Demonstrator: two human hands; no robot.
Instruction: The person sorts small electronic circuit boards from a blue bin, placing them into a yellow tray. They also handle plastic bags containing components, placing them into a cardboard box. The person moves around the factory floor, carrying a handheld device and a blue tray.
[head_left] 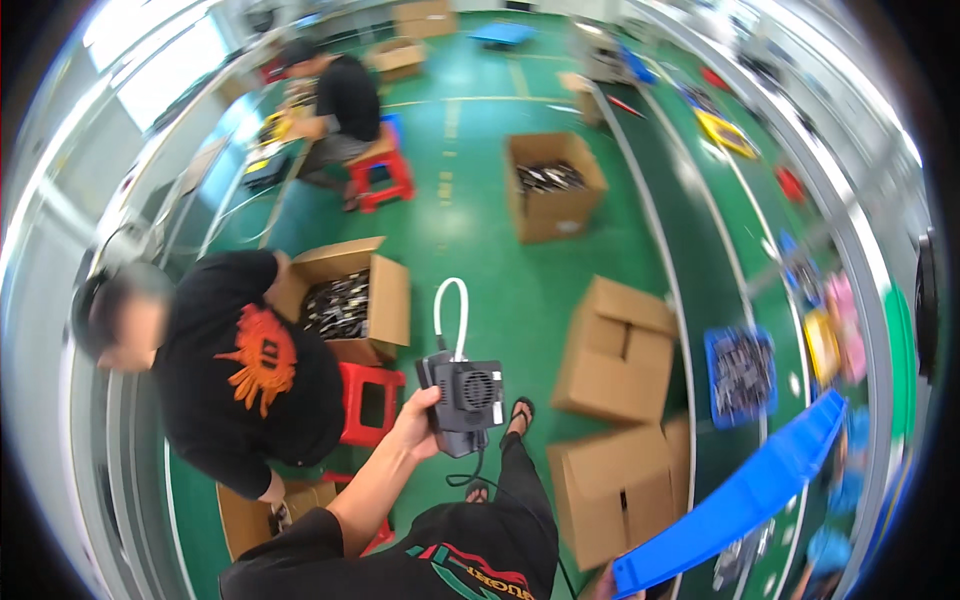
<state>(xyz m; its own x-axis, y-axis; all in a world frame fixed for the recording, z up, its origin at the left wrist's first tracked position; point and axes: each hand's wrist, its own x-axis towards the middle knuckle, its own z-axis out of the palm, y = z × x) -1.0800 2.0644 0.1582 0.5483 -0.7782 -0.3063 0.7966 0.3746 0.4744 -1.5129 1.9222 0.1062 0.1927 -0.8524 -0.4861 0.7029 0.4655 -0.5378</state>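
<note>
My left hand [416, 424] is closed around a boxy black device [472, 398] with a round vented grille, held up in front of my body. A white hose [462, 300] loops from its top, and a black cord [478, 470] hangs from its lower side. At the lower edge, only part of my right hand [603, 584] shows. It grips the near end of a long blue plastic piece [730, 495], which slants up to the right over the conveyor. The underside of that piece and most of my right hand's fingers are hidden.
Closed cardboard boxes [615, 350] stand right of me beside the conveyor [655, 215], which carries a blue tray of dark parts [740, 376]. Left, a person in black [255, 350] stands by an open carton [390, 300] and red stools [368, 403]. Another person [345, 100] sits farther off.
</note>
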